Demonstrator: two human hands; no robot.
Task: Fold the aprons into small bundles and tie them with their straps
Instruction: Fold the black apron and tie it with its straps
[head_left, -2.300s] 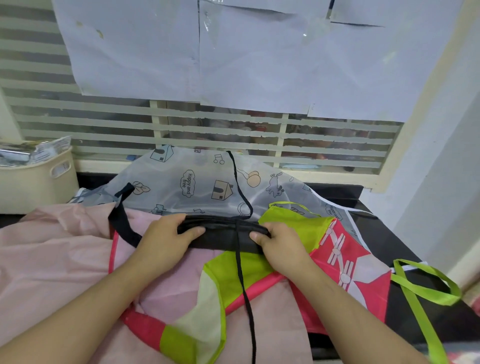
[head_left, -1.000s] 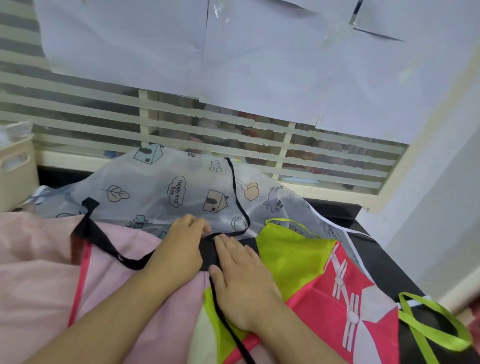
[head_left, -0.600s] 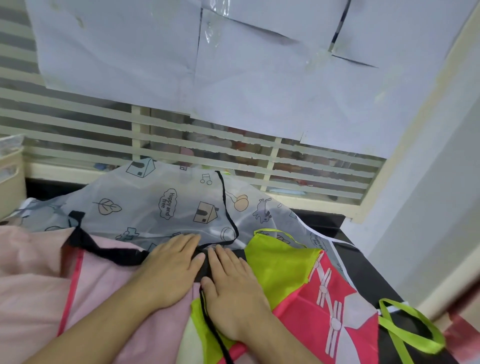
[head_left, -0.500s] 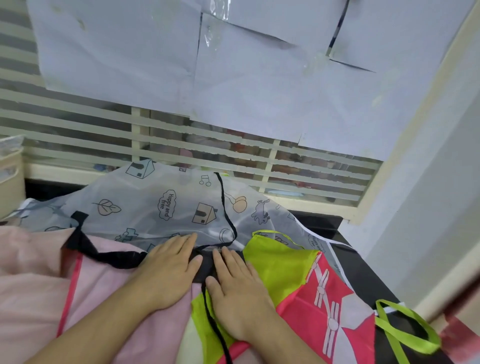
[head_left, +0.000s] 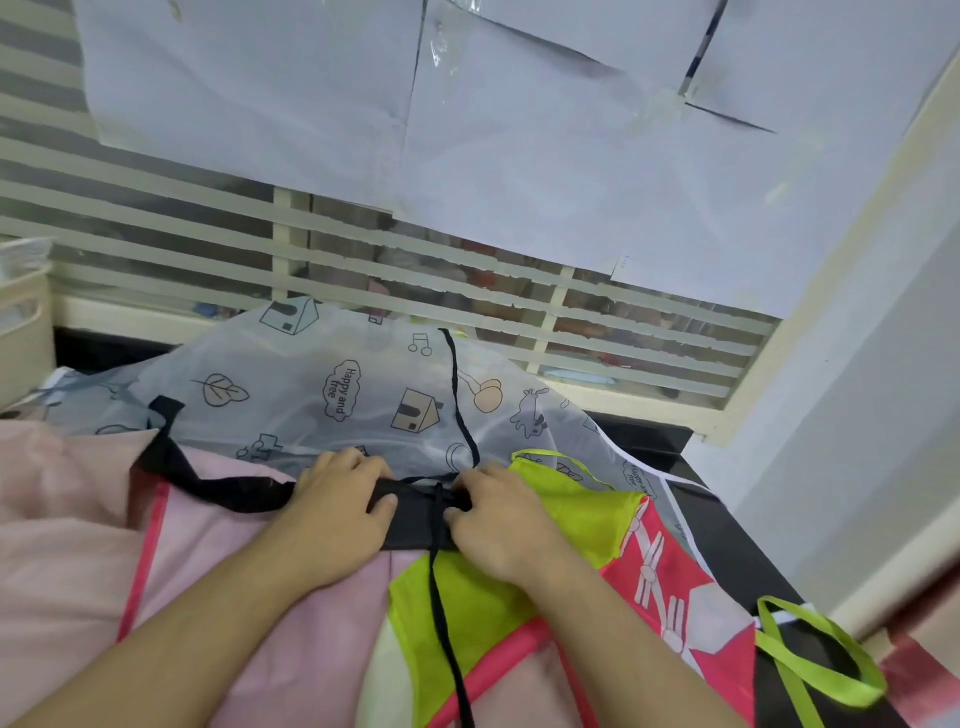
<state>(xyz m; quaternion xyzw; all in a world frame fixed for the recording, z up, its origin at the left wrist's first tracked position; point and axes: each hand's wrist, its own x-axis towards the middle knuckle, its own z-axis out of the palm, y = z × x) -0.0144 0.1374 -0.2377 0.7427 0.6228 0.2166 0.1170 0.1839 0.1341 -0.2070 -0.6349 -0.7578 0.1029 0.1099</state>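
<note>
Black apron bundle (head_left: 410, 519) lies between left hand (head_left: 332, 512) and right hand (head_left: 501, 519), both gripping its ends.

A dark table (head_left: 727, 525) shows bare only along its far edge and right side. Spread over it lie a translucent printed apron (head_left: 322, 405) toward the far edge, a pink apron (head_left: 67, 545) on the left, and a red-and-lime apron (head_left: 649, 566) toward the right. A lime strap (head_left: 810, 660) loops over the right edge. A cream basket (head_left: 21, 332) sits at the far left corner.
</note>
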